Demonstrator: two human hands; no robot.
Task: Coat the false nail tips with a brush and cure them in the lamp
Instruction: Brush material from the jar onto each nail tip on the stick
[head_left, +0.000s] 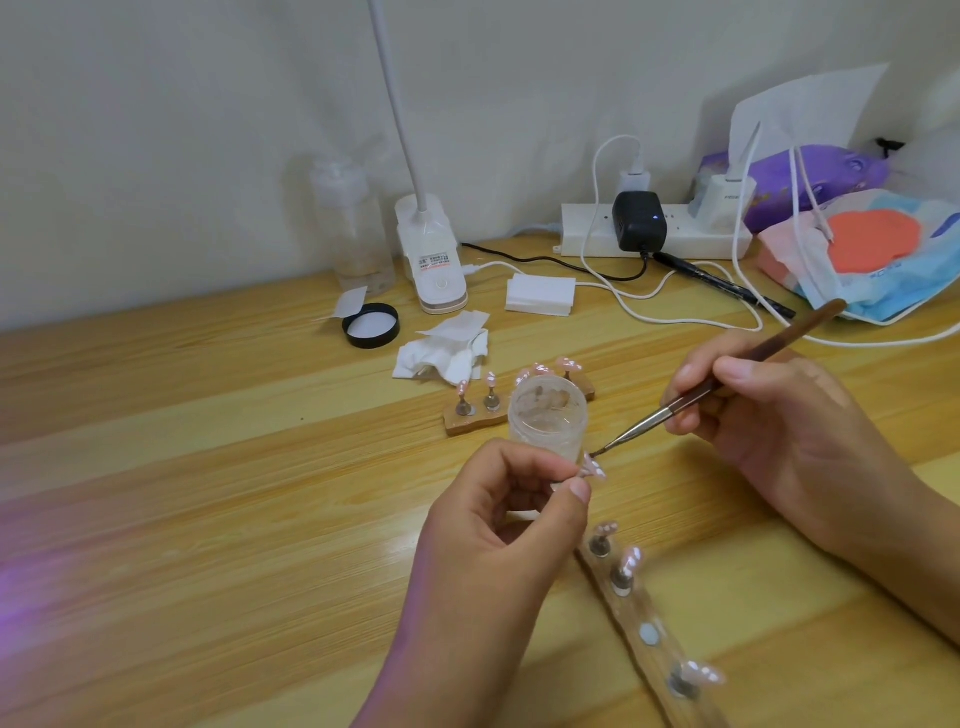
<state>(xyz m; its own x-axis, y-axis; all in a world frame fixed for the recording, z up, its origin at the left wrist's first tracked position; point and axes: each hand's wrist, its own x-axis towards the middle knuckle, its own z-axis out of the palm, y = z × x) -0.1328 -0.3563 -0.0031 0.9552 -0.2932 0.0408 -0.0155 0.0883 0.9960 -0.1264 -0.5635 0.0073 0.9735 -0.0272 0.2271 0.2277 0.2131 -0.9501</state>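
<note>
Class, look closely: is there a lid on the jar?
No, the jar is open at the top, and a black lid lies apart from it near the bottle.

Soft, even, fairly bright light, with only faint shadows on the counter (208, 467). A violet flare washes its lower left (strongest at the frame's edge). Wide-angle bowing curves the counter's far edge; the clear bottle (353, 228) looks smeared, possibly out of focus.

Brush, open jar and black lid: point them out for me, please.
brush (641, 427), head view, on its metal ferrule.
open jar (545, 431), head view, on its clear front wall.
black lid (371, 343), head view, on its front rim.
</note>
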